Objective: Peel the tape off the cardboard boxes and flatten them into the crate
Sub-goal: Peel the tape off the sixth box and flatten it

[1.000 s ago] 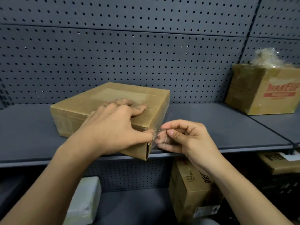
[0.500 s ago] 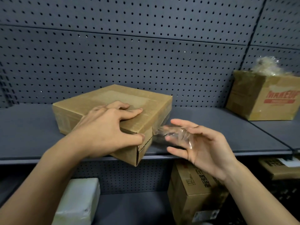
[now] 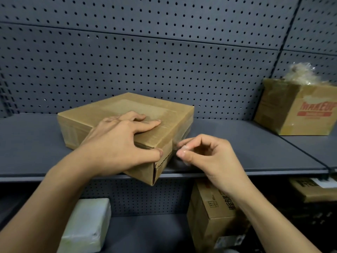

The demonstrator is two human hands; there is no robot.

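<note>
A flat brown cardboard box [image 3: 131, 108] lies on the grey shelf [image 3: 36, 143], its near corner jutting over the shelf's front edge. My left hand [image 3: 120, 143] presses down on the box's near top, fingers spread over the lid and thumb along the front side. Just right of the box's right side, my right hand [image 3: 206, 157] pinches a strip of clear tape [image 3: 179, 141] between thumb and forefinger. The tape is still stuck to the box's right side.
A taller cardboard box with red lettering [image 3: 299, 110], plastic wrap bunched on top, stands at the shelf's right. Below the shelf are a white package [image 3: 87, 225], an upright brown carton [image 3: 211, 216] and another box [image 3: 313, 189]. Pegboard backs the shelf.
My right hand, which had spread open with the tape stretched across it, has closed back into a pinch on the tape near the box's right side. My left hand still holds the box down.
</note>
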